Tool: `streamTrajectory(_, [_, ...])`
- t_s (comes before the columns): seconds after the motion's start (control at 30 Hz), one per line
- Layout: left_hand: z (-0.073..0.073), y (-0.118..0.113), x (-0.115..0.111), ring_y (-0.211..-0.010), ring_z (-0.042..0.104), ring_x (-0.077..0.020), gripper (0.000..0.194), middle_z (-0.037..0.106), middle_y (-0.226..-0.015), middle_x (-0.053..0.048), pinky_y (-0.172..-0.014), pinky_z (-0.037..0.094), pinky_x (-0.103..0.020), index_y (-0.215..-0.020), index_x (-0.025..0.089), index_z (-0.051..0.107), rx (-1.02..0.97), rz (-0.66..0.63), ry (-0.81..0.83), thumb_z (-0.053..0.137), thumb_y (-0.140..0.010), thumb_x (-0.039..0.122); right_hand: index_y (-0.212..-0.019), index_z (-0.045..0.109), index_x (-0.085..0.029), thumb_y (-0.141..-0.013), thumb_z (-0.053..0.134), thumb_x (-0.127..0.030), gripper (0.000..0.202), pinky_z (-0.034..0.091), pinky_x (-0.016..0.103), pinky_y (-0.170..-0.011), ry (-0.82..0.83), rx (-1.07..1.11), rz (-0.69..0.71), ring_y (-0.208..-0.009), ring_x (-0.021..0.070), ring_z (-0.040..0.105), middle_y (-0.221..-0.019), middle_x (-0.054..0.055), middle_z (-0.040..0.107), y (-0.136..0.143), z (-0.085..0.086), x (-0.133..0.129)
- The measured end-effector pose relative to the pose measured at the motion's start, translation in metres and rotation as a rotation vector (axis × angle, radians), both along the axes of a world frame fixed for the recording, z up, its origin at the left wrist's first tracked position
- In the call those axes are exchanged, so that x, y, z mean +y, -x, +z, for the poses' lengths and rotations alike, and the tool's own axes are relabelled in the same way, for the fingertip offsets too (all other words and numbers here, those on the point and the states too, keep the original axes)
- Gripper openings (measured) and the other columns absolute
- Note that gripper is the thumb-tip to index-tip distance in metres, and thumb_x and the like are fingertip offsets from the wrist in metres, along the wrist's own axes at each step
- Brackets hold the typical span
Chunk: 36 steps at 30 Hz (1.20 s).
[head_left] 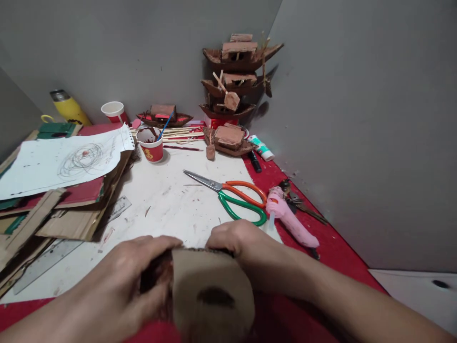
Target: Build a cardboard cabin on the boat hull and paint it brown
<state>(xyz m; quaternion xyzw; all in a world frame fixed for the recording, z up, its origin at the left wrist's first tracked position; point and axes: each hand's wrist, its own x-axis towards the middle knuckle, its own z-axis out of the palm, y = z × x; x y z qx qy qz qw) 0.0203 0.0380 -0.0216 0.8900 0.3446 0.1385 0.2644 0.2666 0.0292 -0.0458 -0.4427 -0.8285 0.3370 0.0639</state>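
A curved piece of brown cardboard [214,276] is held close to me at the bottom of the head view. It has rounded corners on the right and a dark oval patch; I cannot tell whether that is a hole or a mark. My left hand [132,271] is closed around its left side, where something dark brown shows beneath the fingers. On the top edge rest the bent fingers of my right hand [239,240], gripping it. Just beyond lie scissors [221,186] with one orange and one green handle. A pink glue gun [291,221] is beside my right forearm.
Cardboard sheets [74,224], a scribbled paper [43,166] and a metal ruler [50,262] lie left. A red paper cup [153,152] holds brown paint and a blue brush. Several brown model boats [239,57] are stacked at the back, near sticks and a yellow bottle [71,109].
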Motion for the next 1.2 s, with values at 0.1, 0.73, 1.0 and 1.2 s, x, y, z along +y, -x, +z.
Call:
streamTrajectory(0.1, [0.003, 0.002, 0.009, -0.089, 0.072, -0.0196, 0.029, 0.075, -0.103, -0.001, -0.075, 0.058, -0.026, -0.114, 0.028, 0.064, -0.103, 0.18, 0.059, 0.059, -0.085, 0.03, -0.066, 0.067, -0.015, -0.07, 0.067, -0.007, 0.008, 0.031, 0.021, -0.055, 0.082, 0.051, -0.095, -0.062, 0.0103, 0.054, -0.067, -0.002, 0.065, -0.003, -0.006, 0.005])
streamTrajectory(0.73, [0.005, -0.021, -0.027, -0.067, 0.067, -0.0153, 0.018, 0.075, -0.082, -0.002, -0.057, 0.054, -0.023, -0.102, 0.019, 0.066, -0.293, 0.202, 0.344, 0.065, -0.085, 0.025, -0.066, 0.071, -0.016, -0.073, 0.065, -0.011, 0.01, 0.026, 0.023, -0.052, -0.054, -0.059, -0.16, -0.056, 0.011, 0.049, -0.058, 0.0, 0.061, 0.003, 0.012, -0.002])
streamTrajectory(1.0, [-0.022, -0.012, -0.036, -0.08, 0.068, -0.0172, 0.025, 0.073, -0.095, -0.005, -0.069, 0.053, -0.027, -0.114, 0.021, 0.059, -0.15, 0.108, -0.203, 0.062, -0.089, 0.019, -0.072, 0.074, -0.016, -0.076, 0.065, -0.015, 0.01, 0.03, 0.024, -0.055, -0.096, -0.085, -0.142, -0.059, 0.0131, 0.054, -0.067, 0.006, 0.071, 0.001, 0.009, -0.001])
streamTrajectory(1.2, [-0.027, -0.006, -0.042, -0.071, 0.062, -0.0174, 0.026, 0.067, -0.082, -0.003, -0.063, 0.048, -0.029, -0.115, 0.021, 0.057, -0.143, 0.034, -0.266, 0.062, -0.089, 0.018, -0.075, 0.074, -0.016, -0.076, 0.067, -0.015, 0.007, 0.031, 0.023, -0.055, -0.088, -0.129, -0.121, -0.064, 0.0152, 0.059, -0.074, 0.008, 0.074, 0.004, 0.014, -0.004])
